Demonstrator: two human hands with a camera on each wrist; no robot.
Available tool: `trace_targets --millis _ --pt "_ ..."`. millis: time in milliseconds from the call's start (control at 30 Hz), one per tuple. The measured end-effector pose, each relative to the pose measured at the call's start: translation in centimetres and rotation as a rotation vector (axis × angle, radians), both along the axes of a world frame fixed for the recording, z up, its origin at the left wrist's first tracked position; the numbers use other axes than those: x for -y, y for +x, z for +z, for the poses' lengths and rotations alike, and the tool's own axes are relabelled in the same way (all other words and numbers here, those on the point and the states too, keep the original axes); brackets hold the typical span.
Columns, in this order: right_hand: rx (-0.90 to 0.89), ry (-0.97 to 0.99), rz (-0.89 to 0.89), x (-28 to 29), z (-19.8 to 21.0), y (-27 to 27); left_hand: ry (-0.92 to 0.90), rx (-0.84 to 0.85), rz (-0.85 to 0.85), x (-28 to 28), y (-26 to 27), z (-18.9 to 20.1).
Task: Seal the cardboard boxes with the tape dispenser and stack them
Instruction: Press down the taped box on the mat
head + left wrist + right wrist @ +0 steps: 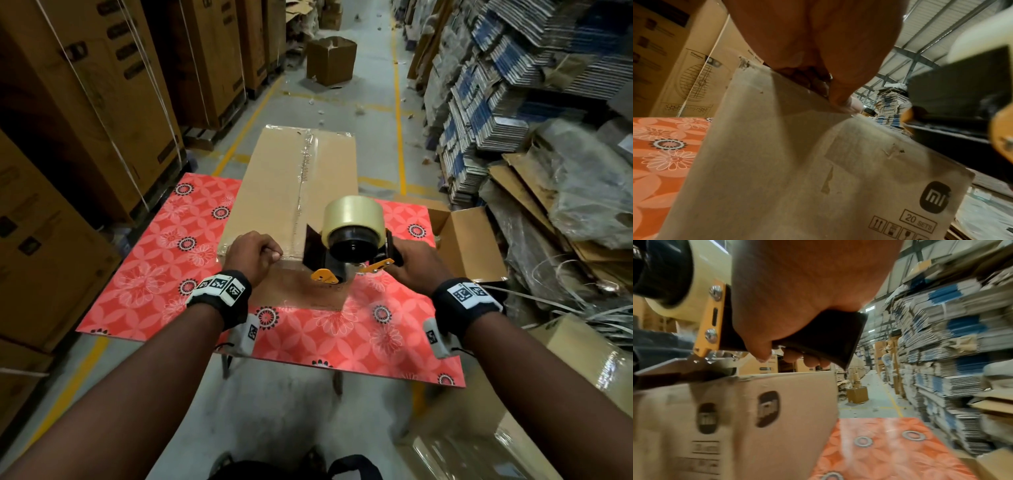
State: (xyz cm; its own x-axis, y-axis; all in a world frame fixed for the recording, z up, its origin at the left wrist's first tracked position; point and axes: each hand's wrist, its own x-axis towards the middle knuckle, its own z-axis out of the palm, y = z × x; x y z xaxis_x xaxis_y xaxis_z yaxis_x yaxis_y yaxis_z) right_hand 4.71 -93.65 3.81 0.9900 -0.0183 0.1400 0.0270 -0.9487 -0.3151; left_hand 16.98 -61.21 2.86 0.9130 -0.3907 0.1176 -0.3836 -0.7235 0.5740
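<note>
so this is a warehouse aisle, grey concrete floor [373, 137] with yellow lines painted on it. tall brown cartons [102, 102] with white strapping run along the 9 to 11 o'clock side, and messy piles of flattened blue and white cardboard [486, 96] fill the 1 to 3 o'clock side. the work surface is a small table [144, 274] with a red floral top, right in the middle of the head view. the cardboard box [274, 192] sits on it lengthwise, running out toward 12 o'clock, flaps closed, with a strip of clear tape down the centre seam. can't see inside it. the near end face has a logo and "20 sets" printed on it, clear in the left wrist view. the left hand [251, 255] is at the near top edge of the box, fingers curled, thumb and forefinger pinching at the edge by the seam. the right hand [416, 265] has its fingers wrapped tight round the black handle of the tape dispenser [349, 246], which sits at the near end of the box just right of the seam, clear tape roll on top, orange plates underneath. at 3 o'clock beside the table there's an open box [469, 240], flaps up, contents not visible. another open box [330, 60] stands on the floor at 12 o'clock, well apart. at 5 o'clock, a box wrapped in shiny film [479, 428].
</note>
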Motion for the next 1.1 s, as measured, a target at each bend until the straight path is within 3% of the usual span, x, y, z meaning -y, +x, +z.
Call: trace_targets --millis 333,500,600,900,1100 --pt "0.036 0.097 -0.072 2.2 -1.0 -2.5 0.011 -0.018 0.069 1.1 -0.9 0.0" --pt "0.042 0.110 -0.078 2.1 -0.8 -2.5 0.060 -0.024 -0.082 6.3 -3.3 1.2" --pt "0.033 0.160 -0.060 2.2 -0.6 -2.6 0.081 -0.057 -0.016 8.0 -3.8 0.9" --pt "0.011 0.155 -0.107 4.4 -0.5 -3.9 -0.042 -0.085 -0.018 7.8 -3.0 -0.6" --pt "-0.028 0.195 -0.169 5.7 -1.3 -5.1 -0.022 -0.103 0.006 8.0 -3.1 -0.3"
